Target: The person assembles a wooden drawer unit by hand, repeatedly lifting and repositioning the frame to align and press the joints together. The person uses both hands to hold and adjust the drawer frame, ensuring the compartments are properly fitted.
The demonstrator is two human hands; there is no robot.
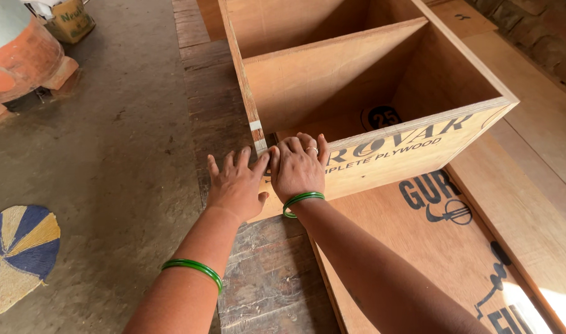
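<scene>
Plywood box (369, 80): an open, unfinished frame with an inner divider panel, lying on a plywood sheet (419, 247) that is itself lying on the floor (122, 154). The box's near front panel is carrying dark printed lettering and is facing the camera. A short strip of pale tape (255, 125) is sitting on the box's left side edge, just above its near left corner.

Left hand (236, 185): lying flat at the box's near left corner, palm down, fingers (242, 159) spread and pointing toward the box, fingertips touching the corner edge. It is pinching nothing. A green bangle (193, 268) is circling the forearm well back from the box.

Right hand (298, 167): resting just beside the left hand, pressing on the box's front panel at the same corner, fingers (307, 143) lying close together and curling over the panel's top edge. A ring is showing on one finger, and green bangles (302, 199) are sitting at the wrist.

Surroundings: dark worn planks (270, 284) are running under the box's left side. Further plywood boards (542, 111) are lying to the right of the box. A round woven mat (17, 253) in blue, yellow and cream is lying on the floor well to the left of the box. An orange and pale rounded vessel (20, 55) is standing far left of the box.
</scene>
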